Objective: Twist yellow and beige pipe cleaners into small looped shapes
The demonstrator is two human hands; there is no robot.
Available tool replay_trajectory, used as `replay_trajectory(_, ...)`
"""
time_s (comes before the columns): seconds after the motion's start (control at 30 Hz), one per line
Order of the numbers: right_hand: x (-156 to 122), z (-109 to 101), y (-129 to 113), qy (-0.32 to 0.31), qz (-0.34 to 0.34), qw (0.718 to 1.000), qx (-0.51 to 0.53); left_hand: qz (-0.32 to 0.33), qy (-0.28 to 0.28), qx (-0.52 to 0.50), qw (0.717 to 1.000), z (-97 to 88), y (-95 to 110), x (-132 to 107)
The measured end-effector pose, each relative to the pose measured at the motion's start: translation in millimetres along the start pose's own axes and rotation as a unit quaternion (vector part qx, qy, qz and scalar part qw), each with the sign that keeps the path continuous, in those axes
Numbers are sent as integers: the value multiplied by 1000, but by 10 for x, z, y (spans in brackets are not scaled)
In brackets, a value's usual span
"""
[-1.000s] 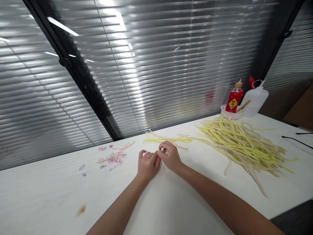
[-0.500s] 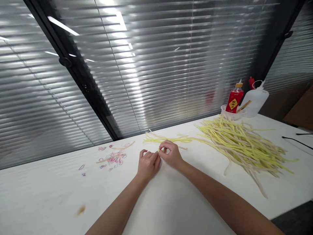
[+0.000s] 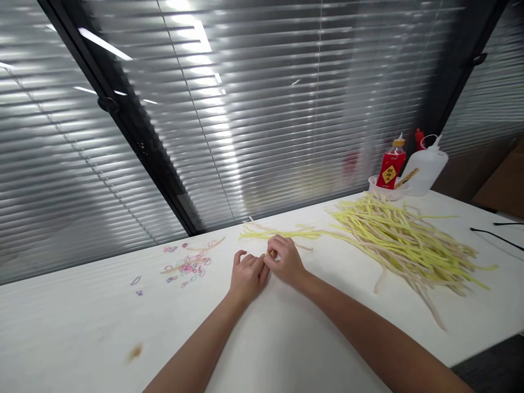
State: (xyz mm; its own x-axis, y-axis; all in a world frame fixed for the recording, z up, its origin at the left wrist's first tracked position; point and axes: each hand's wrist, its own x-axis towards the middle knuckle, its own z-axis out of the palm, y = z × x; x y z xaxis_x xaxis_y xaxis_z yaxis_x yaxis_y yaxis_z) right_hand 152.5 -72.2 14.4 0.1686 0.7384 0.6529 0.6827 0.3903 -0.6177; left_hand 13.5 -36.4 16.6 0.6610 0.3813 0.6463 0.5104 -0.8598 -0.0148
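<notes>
My left hand [image 3: 246,274] and my right hand [image 3: 285,258] meet at the middle of the white table [image 3: 82,327], fingers curled and pressed together. Between the fingertips a small yellow bit shows; I cannot make out what it is. Just beyond the hands lies a small bundle of yellow and beige strips [image 3: 278,233]. A big loose pile of the same strips [image 3: 405,243] spreads to the right. A scatter of small coloured rubber bands [image 3: 186,266] lies to the left of my hands.
At the back right stand a red bottle [image 3: 392,164] in a small white bowl [image 3: 385,190] and a white squeeze bottle [image 3: 428,166]. A black cable [image 3: 495,233] lies at the right edge. Window blinds run behind the table. A brown stain [image 3: 136,352] marks the near left.
My hands have stayed together in the same spot; the right fingers have shifted slightly and curled closer to the left hand. Nothing else moved.
</notes>
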Motion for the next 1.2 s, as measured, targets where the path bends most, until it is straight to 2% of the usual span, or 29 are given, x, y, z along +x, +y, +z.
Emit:
replay_trajectory(0.47,-34,16,37,16,-50,997,-51,2,4,-33,999,-7,-8,-22)
replay_trajectory(0.7,-12,-43,39,-8,-50,999,-8,-106,53,-113,986,78,-58,-22)
replay_trajectory(0.83,1,-54,107,-6,4,1000,19,-179,64,-174,966,50,-67,20)
replay_trajectory(0.97,2,-28,145,-29,44,995,89,-219,46,-232,947,9,-73,46)
replay_trajectory(1.07,-2,1,123,-33,59,987,143,-208,18,-265,941,3,-76,50)
replay_trajectory(1.2,1,21,84,-24,42,984,170,-192,-9,-287,938,4,-77,49)
